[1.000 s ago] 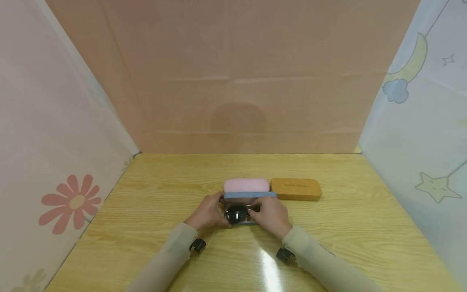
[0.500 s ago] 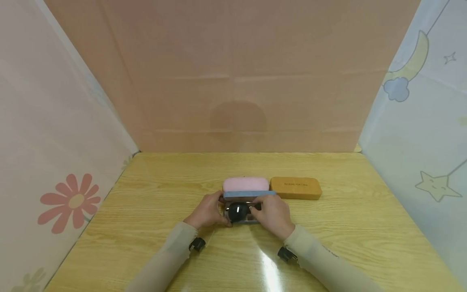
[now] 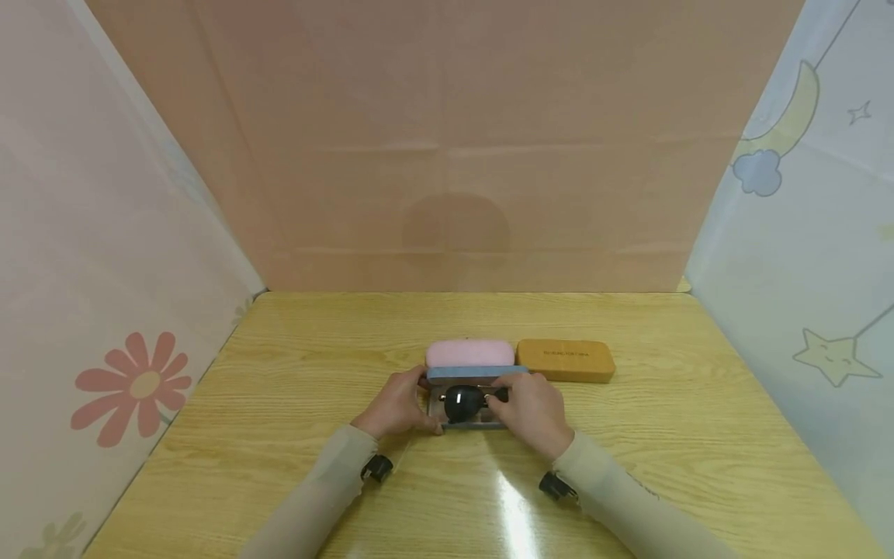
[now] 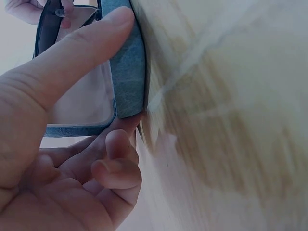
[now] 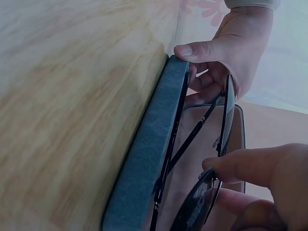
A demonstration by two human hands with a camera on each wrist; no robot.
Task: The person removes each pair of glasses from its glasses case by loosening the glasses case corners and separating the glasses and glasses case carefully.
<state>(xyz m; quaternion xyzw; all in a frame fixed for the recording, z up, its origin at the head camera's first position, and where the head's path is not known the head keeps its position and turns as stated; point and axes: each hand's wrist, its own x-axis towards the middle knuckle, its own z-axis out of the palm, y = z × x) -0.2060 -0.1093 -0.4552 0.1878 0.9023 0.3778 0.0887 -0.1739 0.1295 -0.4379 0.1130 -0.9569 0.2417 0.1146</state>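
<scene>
A blue glasses case [image 3: 478, 372] with a pale lining stands open, its lid raised at the back. My left hand [image 3: 396, 405] grips the case's left end; in the left wrist view, the thumb of that hand [image 4: 72, 57] lies over the front wall of the case [image 4: 130, 72]. Dark sunglasses [image 3: 462, 404] are at the case's opening, their temples folded across each other in the right wrist view. With thumb and finger, my right hand [image 3: 536, 411] pinches the sunglasses [image 5: 192, 207] at the bridge. This hand hides their right lens in part from the head view.
Directly behind the raised lid lies a closed pink glasses case [image 3: 470, 353]. A closed orange-brown case [image 3: 566, 360] with printed lettering sits to its right. All rest on a wood-grain table [image 3: 314, 341], with a draped cloth [image 3: 447, 155] at its back edge.
Together, my right hand and the sunglasses have shifted slightly to the right, uncovering more of the case's left end. The left hand and the cases stay in place.
</scene>
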